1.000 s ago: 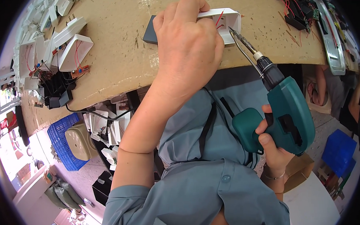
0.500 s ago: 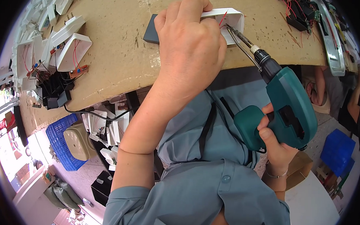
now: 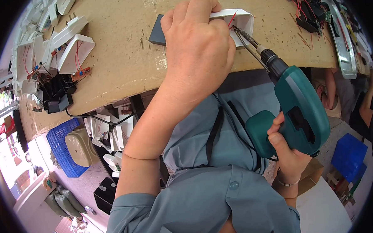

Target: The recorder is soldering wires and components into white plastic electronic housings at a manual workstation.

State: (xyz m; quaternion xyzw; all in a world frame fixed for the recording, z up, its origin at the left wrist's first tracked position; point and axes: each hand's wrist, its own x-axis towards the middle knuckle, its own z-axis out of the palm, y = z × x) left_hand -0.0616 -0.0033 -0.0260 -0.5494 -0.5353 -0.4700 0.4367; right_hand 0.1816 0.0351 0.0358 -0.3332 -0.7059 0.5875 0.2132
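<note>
A white plastic housing (image 3: 247,24) lies on the brown work surface near its front edge, with my left hand (image 3: 200,46) closed over it from above. My left fingertips are mostly hidden behind the hand. From the housing a thin red wire (image 3: 232,19) sticks up. My right hand (image 3: 290,160) grips the handle of a green soldering gun (image 3: 299,100), whose tip and thin feed tube reach into the housing beside the red wire. Whether the tip touches the wire I cannot tell. A dark grey block (image 3: 157,32) sits just left of my left hand.
White housings (image 3: 77,53) with red wires and black parts (image 3: 56,92) crowd the left of the cardboard-covered table (image 3: 122,51). At the far right are wired black parts (image 3: 311,18) and a metal tray (image 3: 343,44). A blue basket (image 3: 62,146) stands below left; another person's arm (image 3: 331,91) shows at right.
The soldering gun has shifted very slightly, its tip staying inside the housing by the red wire. My left hand stays on the housing, almost unmoved.
</note>
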